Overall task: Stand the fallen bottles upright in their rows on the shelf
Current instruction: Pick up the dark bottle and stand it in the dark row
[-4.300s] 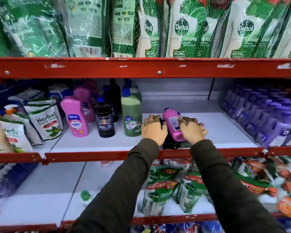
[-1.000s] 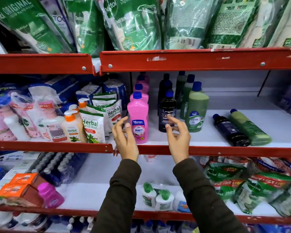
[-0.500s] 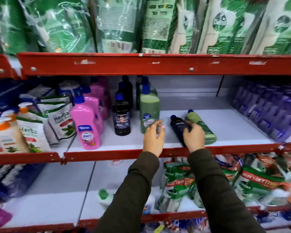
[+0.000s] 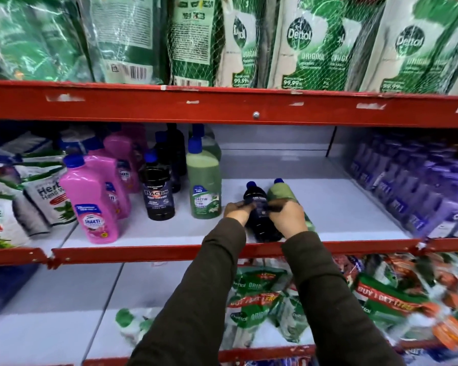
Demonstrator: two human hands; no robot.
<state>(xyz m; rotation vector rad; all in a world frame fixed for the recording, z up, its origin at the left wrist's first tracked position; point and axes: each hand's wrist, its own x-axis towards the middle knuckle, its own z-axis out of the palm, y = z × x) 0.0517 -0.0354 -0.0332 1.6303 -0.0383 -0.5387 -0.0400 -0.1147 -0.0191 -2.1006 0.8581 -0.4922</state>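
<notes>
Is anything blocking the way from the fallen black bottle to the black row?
Yes. Both hands, left hand and right hand, grip the lying black bottle. The upright green bottle stands between it and the black row's front bottle. The fallen green bottle lies beside it, on the far side.

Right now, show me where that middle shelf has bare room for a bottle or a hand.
Widest bare patch: the white shelf between the lying green bottle and the purple bottles, running to the back wall. A narrower strip lies before the upright black Bactin bottle and upright green bottle. Left of those, pink bottles and pouches crowd.
</notes>
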